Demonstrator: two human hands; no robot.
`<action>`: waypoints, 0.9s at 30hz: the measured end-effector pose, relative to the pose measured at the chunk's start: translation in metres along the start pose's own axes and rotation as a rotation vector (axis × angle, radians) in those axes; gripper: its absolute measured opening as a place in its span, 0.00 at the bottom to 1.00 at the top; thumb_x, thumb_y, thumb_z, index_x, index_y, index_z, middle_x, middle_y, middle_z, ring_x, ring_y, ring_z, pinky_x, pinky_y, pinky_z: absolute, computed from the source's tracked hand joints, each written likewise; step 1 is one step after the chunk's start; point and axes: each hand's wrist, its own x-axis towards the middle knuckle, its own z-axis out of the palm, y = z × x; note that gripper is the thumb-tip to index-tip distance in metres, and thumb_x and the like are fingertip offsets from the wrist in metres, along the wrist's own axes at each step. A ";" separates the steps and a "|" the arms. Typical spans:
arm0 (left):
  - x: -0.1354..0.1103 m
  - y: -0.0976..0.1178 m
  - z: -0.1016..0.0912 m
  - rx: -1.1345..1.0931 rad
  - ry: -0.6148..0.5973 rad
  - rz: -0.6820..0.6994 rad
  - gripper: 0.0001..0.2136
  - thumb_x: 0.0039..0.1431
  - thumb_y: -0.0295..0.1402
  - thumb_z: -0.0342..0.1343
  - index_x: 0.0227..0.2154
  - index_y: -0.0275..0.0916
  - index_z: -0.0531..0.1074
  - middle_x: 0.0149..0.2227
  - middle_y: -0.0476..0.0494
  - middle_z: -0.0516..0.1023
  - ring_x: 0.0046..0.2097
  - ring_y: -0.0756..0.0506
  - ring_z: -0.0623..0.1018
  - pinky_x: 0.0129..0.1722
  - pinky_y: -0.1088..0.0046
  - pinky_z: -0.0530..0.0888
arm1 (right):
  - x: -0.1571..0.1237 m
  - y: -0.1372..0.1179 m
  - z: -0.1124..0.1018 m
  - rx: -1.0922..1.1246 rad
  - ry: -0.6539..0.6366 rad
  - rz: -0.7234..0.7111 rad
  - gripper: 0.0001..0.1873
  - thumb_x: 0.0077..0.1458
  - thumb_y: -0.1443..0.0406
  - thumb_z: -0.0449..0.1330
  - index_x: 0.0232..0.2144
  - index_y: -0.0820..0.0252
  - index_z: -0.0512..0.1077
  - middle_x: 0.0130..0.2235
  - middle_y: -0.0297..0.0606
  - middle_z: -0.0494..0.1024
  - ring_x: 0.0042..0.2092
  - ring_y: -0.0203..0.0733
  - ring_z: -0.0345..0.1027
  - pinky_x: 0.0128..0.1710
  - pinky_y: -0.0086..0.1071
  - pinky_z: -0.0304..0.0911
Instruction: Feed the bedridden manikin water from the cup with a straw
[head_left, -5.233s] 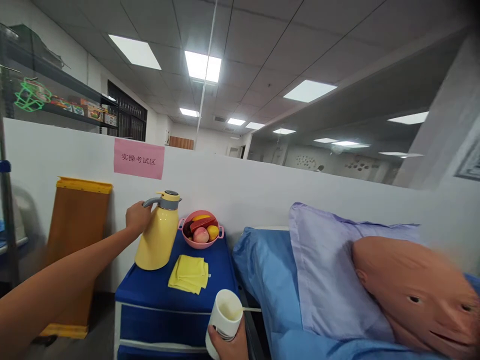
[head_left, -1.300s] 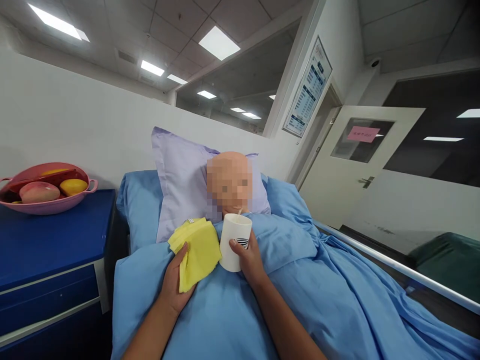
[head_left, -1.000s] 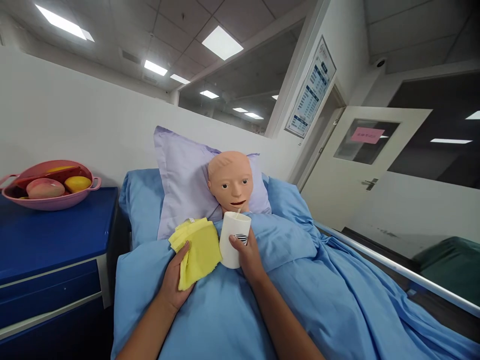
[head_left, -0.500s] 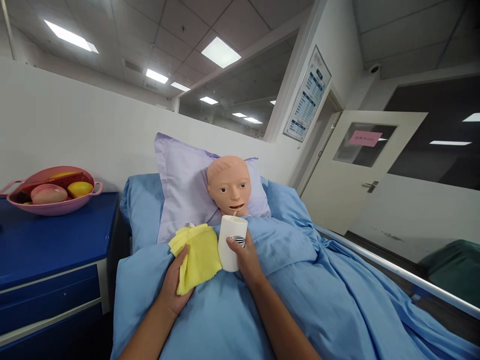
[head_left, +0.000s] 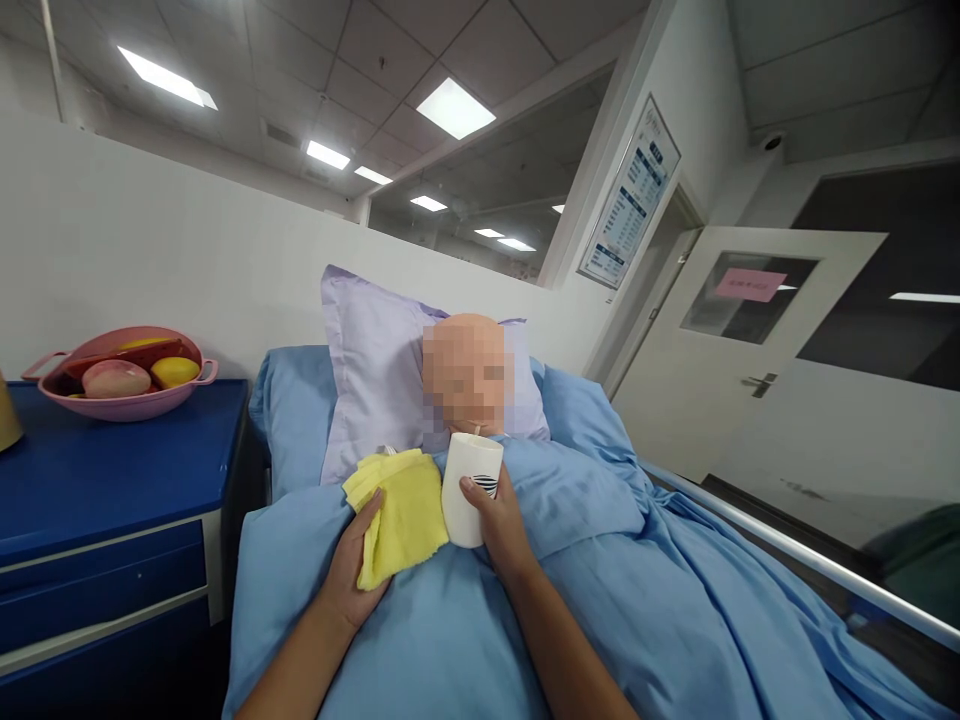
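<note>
One white cup (head_left: 458,516) and one yellow cloth (head_left: 403,522) held up at the bedside

Working from a distance through the head camera, I saw the right hand (head_left: 505,522) wrapped around the cup, its thumb across the front, and the left hand (head_left: 352,570) curled around the cloth's lower part, its thumb laid over the fold. The cup stood nearly upright above the blue quilt (head_left: 585,600), just below the mannequin's head (head_left: 469,375), which was pixelated and lay against a lilac pillow (head_left: 371,370). A pale straw (head_left: 478,430) rose from the cup toward the head; I could not tell whether its tip touched.

I judged the step in hand to be holding the straw up to the head, cloth at the ready. The next move, to my mind, called for a steady cup and only slight adjustments.

About five seconds earlier, the cloth lay on the table (head_left: 120,480) near the pink bowl (head_left: 127,408) of fruit, while the left hand gripped a yellow flask's handle. Half a second earlier, both grips were the same; a yellowish sliver (head_left: 6,415), probably the flask, had since entered at the left edge.
</note>
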 end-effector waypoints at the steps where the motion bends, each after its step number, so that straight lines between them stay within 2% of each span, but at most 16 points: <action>1: 0.000 0.000 0.000 0.000 0.002 0.004 0.24 0.61 0.33 0.52 0.60 0.35 0.60 0.53 0.36 0.74 0.55 0.40 0.73 0.61 0.62 0.64 | 0.000 0.000 0.000 -0.005 -0.001 -0.002 0.27 0.45 0.55 0.67 0.46 0.54 0.67 0.37 0.35 0.75 0.37 0.43 0.69 0.36 0.36 0.67; 10: 0.003 -0.002 -0.006 -0.020 -0.012 0.010 0.25 0.62 0.33 0.50 0.62 0.37 0.57 0.53 0.36 0.74 0.55 0.41 0.73 0.62 0.62 0.62 | 0.001 0.001 0.000 -0.013 0.004 -0.015 0.27 0.45 0.55 0.67 0.46 0.54 0.67 0.37 0.35 0.76 0.37 0.43 0.69 0.36 0.36 0.67; 17: 0.003 -0.002 -0.006 0.031 0.027 0.011 0.27 0.61 0.33 0.53 0.61 0.36 0.57 0.52 0.37 0.75 0.54 0.41 0.73 0.61 0.64 0.64 | 0.001 0.000 0.001 0.020 -0.018 -0.015 0.25 0.46 0.56 0.67 0.46 0.53 0.66 0.38 0.34 0.76 0.38 0.43 0.70 0.37 0.36 0.67; 27: 0.003 -0.001 -0.006 0.033 0.000 0.009 0.25 0.61 0.34 0.52 0.61 0.36 0.58 0.52 0.36 0.75 0.54 0.40 0.73 0.60 0.63 0.66 | 0.001 0.001 0.000 0.013 -0.011 -0.029 0.24 0.46 0.56 0.67 0.45 0.53 0.67 0.37 0.33 0.76 0.38 0.43 0.70 0.38 0.35 0.67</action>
